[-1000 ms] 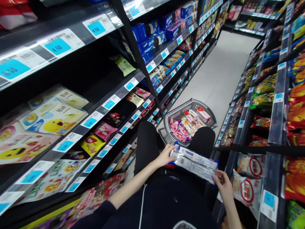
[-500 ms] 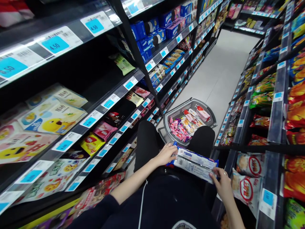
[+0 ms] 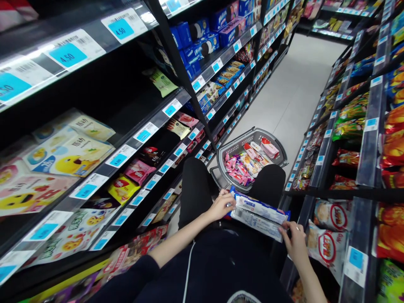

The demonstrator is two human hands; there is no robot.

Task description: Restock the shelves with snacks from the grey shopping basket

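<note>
Both hands, L [image 3: 221, 206] & R [image 3: 295, 242], grip packet [image 3: 257, 212]; basket [image 3: 235, 147] just ahead btw shelves.

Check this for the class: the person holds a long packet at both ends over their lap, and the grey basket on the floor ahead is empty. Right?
Not quite. The head view shows the basket filled with snack packs. The rest stands: the left hand and right hand hold the packet at its ends over the lap.
</note>
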